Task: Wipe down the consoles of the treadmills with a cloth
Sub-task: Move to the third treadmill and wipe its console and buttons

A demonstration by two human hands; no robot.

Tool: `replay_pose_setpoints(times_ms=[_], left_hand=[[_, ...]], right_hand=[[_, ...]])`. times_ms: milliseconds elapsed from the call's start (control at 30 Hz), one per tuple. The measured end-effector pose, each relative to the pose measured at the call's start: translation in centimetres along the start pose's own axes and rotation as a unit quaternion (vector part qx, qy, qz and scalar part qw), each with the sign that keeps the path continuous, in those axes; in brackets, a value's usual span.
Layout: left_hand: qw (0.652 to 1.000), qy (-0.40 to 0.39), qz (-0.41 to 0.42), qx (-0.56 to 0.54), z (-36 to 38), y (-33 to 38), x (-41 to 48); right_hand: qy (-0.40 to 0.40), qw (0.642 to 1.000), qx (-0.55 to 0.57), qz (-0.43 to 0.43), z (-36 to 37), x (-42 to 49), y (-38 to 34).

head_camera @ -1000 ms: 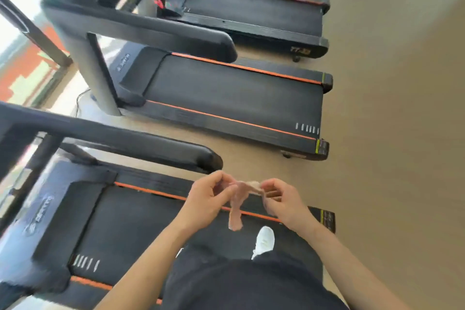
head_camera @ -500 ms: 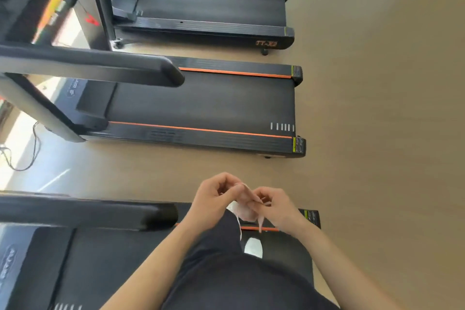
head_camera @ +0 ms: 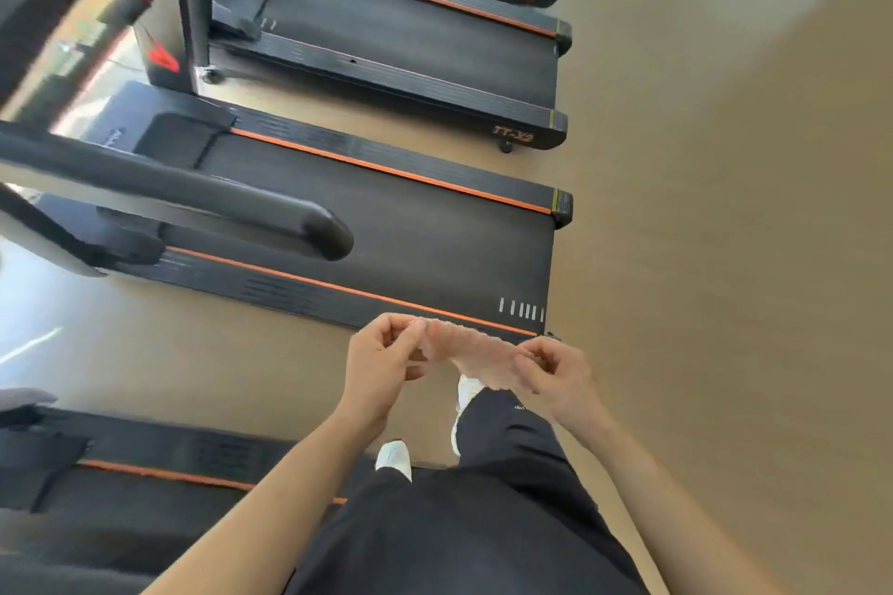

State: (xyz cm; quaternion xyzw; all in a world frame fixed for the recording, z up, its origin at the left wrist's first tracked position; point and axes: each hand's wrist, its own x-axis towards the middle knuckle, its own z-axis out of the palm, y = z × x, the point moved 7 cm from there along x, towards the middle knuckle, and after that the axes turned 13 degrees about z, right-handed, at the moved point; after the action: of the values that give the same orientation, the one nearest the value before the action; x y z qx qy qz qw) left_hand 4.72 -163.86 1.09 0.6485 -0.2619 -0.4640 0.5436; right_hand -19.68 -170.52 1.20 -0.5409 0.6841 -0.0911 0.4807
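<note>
Tan gym floor (head_camera: 725,256), with black, orange-striped treadmills (head_camera: 410,39) in a row on my left.
I hold a small pale pink cloth (head_camera: 478,353) stretched in the air, my left hand (head_camera: 381,362) pinching one end and my right hand (head_camera: 551,372) the other; it shows against the middle treadmill (head_camera: 410,227) deck's near edge, above my white shoe (head_camera: 466,389).

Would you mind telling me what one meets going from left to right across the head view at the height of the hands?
left hand → pale pink cloth → right hand → tan floor
</note>
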Motion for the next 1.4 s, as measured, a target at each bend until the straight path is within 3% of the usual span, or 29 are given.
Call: replay_pose_setpoints(times_ms=[233, 467, 633, 833, 1000, 1067, 1233, 1400], left_hand=[[0.993, 0.121, -0.007, 0.002, 2.6, 2.3, 12.2], [0.976, 0.214, -0.010, 0.039, 2.4, 7.1, 23.3], [0.950, 0.312, -0.022, 0.006, -0.3, 9.5, 29.1], [0.898, 0.435, -0.016, -0.067, -5.9, 10.8, 34.0], [0.851, 0.513, 0.017, -0.107, -14.6, 12.0, 38.2], [0.814, 0.568, 0.037, -0.118, -21.7, 12.9, 40.2], [0.809, 0.569, 0.076, -0.125, -25.0, 15.7, 41.5], [0.755, 0.633, 0.125, -0.114, -32.9, 19.8, 42.6]], right_hand=[[-0.040, 0.998, 0.007, -0.037, -1.3, 13.5, -8.4], [-0.154, 0.979, -0.080, -0.105, -2.3, 26.9, -19.4], [-0.217, 0.952, -0.144, -0.159, 0.2, 33.8, -30.2], [-0.251, 0.926, -0.172, -0.223, 8.2, 37.1, -43.0], [-0.289, 0.878, -0.206, -0.321, 17.6, 36.6, -54.5], [-0.335, 0.840, -0.234, -0.357, 25.5, 36.1, -61.3], [-0.366, 0.823, -0.219, -0.375, 28.7, 35.7, -66.7], [-0.410, 0.786, -0.208, -0.413, 35.8, 32.3, -76.3]])
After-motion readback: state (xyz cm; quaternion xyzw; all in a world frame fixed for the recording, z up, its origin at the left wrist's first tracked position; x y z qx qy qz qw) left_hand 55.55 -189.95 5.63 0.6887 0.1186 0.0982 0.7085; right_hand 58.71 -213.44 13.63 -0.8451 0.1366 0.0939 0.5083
